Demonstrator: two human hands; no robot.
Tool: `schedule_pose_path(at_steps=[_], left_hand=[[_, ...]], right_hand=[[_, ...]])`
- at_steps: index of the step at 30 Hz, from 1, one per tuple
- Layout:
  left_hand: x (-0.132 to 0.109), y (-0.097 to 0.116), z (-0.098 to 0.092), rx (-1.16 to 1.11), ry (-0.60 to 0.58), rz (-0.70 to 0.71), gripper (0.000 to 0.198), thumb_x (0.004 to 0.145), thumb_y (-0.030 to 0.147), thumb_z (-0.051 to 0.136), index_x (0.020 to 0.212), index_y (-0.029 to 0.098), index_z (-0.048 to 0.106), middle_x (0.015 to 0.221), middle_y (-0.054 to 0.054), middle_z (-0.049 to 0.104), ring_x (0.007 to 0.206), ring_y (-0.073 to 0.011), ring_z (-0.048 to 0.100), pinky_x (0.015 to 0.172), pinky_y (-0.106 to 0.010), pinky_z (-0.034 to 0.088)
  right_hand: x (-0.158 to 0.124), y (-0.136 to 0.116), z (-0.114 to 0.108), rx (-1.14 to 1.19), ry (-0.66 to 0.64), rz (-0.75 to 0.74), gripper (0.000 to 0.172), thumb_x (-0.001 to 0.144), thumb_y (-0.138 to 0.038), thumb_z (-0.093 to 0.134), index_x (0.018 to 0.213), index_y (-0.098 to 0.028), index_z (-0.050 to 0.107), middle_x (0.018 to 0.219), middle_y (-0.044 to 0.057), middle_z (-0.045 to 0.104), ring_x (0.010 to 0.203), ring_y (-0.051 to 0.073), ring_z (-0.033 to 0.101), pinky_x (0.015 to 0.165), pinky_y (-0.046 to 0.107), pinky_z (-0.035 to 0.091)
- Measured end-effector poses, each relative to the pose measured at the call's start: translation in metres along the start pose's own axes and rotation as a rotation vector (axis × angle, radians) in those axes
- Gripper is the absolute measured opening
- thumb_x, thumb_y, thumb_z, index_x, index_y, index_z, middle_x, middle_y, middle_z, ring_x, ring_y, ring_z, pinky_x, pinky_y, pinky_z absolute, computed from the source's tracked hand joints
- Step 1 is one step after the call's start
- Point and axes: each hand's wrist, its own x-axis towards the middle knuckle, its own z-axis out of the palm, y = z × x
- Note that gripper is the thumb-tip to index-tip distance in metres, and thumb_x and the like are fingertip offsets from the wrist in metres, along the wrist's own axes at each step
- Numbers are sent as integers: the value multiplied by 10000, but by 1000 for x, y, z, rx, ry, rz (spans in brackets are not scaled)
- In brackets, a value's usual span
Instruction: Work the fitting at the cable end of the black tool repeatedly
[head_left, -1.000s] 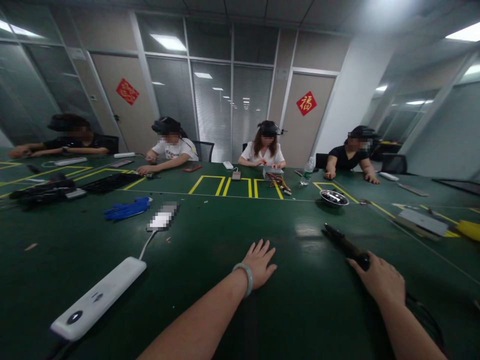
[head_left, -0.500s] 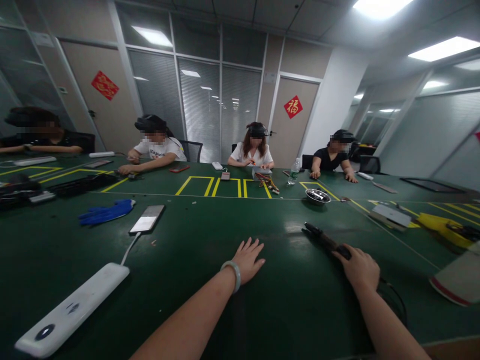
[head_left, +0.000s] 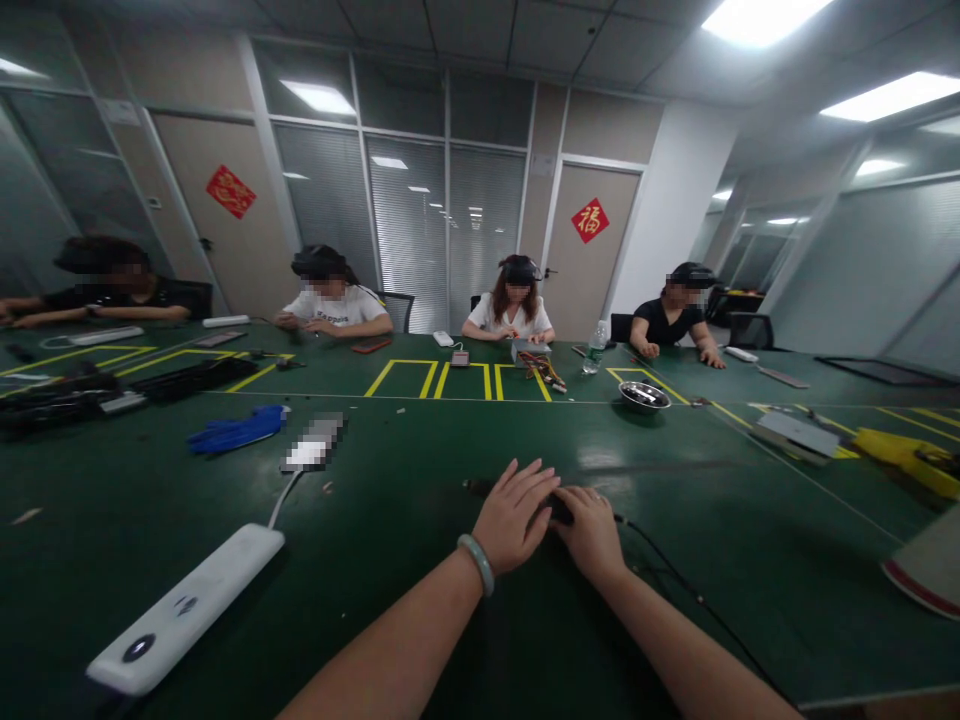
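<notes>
My right hand (head_left: 592, 530) is wrapped around the rear of a dark corded electric screwdriver (head_left: 561, 509), which lies crosswise just above the green table (head_left: 405, 620). Its narrow tip points left and shows past my fingers; most of the body is hidden. My left hand (head_left: 514, 515), with a pale bangle (head_left: 478, 563) at the wrist, rests over the middle of the tool with its fingers stretched out. From my right hand a black cord (head_left: 697, 598) runs down toward the table's near right edge.
To the left lie a white power bank (head_left: 187, 610) cabled to a phone (head_left: 313, 445) and a blue glove (head_left: 238, 430). A metal bowl (head_left: 643, 397), a water bottle (head_left: 595, 352) and a yellow tool bag (head_left: 904, 460) are farther off. Several people sit across the table.
My right hand has brought the screwdriver leftward and turned it crosswise, up to my left hand. My left hand now lies over it. The view has shifted slightly.
</notes>
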Motion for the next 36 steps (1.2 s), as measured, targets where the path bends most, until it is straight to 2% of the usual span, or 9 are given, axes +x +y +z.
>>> schedule_pose_path(at_steps=[3,7,12,15,18,21,25,30,36], left_hand=[[0,4,1,10,-48,20,447,955,296,348,1390,213,404,1430,-35,453,1386,-181,295,1184,-458,127],[1,1,3,20,-66,-23,454,952,281,349,1400,226,400,1436,-24,446,1385,-177,297,1190,-456,104],[1,-4,7,15,-71,-104,444,964,278,309,1394,239,414,1429,-24,455,1376,-183,314,1185,-472,121],[1,-5,8,12,-85,-148,436,975,279,283,1387,242,421,1422,-17,465,1367,-170,329,1183,-448,145],[0,-7,11,32,-103,-181,431,987,277,255,1386,244,416,1416,-7,472,1356,-150,343,1176,-410,179],[-1,-10,18,48,-138,-194,413,995,313,260,1364,255,436,1386,6,504,1334,-140,372,1168,-383,195],[0,-13,32,77,-255,-203,394,960,417,374,1295,256,504,1313,-16,566,1257,-182,461,1131,-406,246],[1,-14,38,107,-322,-216,358,906,413,492,1227,260,533,1201,-26,606,1113,-206,539,983,-386,391],[2,-13,38,123,-325,-217,277,900,379,480,1135,275,584,1099,-24,617,1017,-207,557,883,-360,419]], right_hand=[[12,-27,21,29,-79,-38,286,834,-173,500,1079,-182,647,1119,98,648,1056,247,539,961,409,359],[25,-45,46,77,-125,-96,360,863,-180,454,1189,-159,606,1193,121,623,1129,247,524,1037,420,320],[28,-54,52,120,-167,-72,413,879,-183,397,1260,-161,555,1245,134,591,1167,262,506,1054,437,316],[25,-52,39,142,-225,-124,459,851,-217,448,1304,-203,515,1344,115,524,1233,286,454,1074,451,287],[20,-36,9,120,-220,-126,527,787,-222,524,1313,-214,503,1358,111,506,1260,302,421,1061,460,289],[11,-8,-28,48,-254,-33,379,776,-321,575,1138,-219,624,1166,107,607,1084,292,536,934,427,386],[-8,27,-63,-11,-498,111,211,741,-428,626,785,-229,683,841,59,638,764,222,592,669,321,417],[-18,36,-68,65,-627,82,179,751,-375,622,678,-223,682,813,40,633,656,165,573,581,270,375],[11,27,-52,515,-756,172,297,821,-454,545,738,-198,672,680,3,627,582,129,544,518,222,392]])
